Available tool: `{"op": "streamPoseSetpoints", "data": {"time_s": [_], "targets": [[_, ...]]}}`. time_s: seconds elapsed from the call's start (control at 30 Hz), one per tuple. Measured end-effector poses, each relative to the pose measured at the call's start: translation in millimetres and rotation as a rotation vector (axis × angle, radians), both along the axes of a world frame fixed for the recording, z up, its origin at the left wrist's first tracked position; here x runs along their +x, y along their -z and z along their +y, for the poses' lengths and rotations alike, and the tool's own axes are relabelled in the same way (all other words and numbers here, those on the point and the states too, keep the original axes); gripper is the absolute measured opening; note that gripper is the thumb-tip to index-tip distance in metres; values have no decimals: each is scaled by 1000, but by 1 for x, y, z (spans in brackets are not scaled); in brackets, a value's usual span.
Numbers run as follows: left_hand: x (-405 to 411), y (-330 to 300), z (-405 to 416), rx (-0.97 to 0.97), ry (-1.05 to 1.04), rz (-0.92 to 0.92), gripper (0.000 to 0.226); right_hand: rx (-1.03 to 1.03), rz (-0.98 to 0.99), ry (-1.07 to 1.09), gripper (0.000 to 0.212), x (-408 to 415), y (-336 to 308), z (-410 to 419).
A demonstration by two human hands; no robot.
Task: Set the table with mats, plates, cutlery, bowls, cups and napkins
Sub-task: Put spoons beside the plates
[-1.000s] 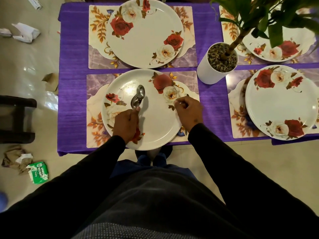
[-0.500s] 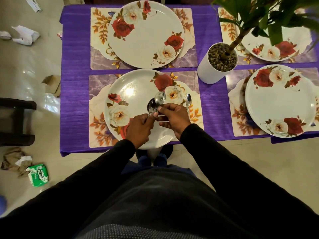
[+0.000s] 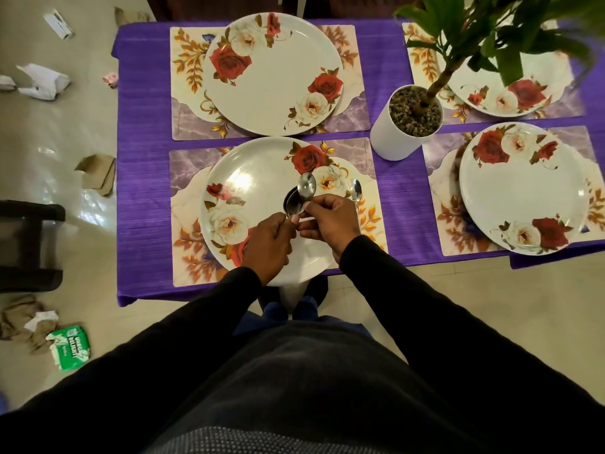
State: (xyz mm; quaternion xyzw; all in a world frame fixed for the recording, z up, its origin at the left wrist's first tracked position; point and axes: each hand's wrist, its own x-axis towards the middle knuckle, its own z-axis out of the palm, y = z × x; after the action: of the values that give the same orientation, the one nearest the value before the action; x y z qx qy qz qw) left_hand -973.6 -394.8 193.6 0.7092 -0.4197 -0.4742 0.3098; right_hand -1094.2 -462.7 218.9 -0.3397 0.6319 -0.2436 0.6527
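My left hand (image 3: 266,245) and right hand (image 3: 330,224) met over the near plate (image 3: 248,191), centre of frame. Left fingers were curled round spoon handles; a dark spoon bowl (image 3: 292,204) stuck out above that fist. Right thumb and fingertips pinched the neck of a second spoon (image 3: 306,187), its bowl pointing up-frame over the plate's rose print. A third spoon (image 3: 356,190) lay on the mat (image 3: 370,204) just right of that plate, partly hidden by my right hand. Three more plates sat on mats: upper centre (image 3: 278,73), upper right (image 3: 504,93), right edge (image 3: 523,188). White plant pot (image 3: 406,126) stood between the place settings on the purple cloth (image 3: 144,191).
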Motion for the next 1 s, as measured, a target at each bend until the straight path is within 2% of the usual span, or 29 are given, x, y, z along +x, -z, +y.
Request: {"op": "streamPoseSetpoints", "data": {"time_s": [0.23,0.37,0.53,0.7,0.8,0.87,0.93,1.0], "targets": [[7,5,4,24,-52,-16,35,-5,55,56,13,-10,3,-2],[4,0,0,40,-49,107,32,24,-2,41,25,-9,0,0],[5,-10,-9,78,-100,229,27,-7,-2,76,25,-7,-1,1],[6,-10,-11,82,-81,172,26,-9,33,63,17,-12,-1,3],[10,1,-5,79,-107,103,29,-44,130,94,12,-20,2,-1],[15,7,2,58,-130,-14,34,-83,269,106,7,-27,11,-6],[24,12,7,36,-149,-256,37,-153,490,69,6,-35,23,-13],[39,16,9,-4,-159,-471,37,-196,687,-31,14,-40,32,-19]]}}
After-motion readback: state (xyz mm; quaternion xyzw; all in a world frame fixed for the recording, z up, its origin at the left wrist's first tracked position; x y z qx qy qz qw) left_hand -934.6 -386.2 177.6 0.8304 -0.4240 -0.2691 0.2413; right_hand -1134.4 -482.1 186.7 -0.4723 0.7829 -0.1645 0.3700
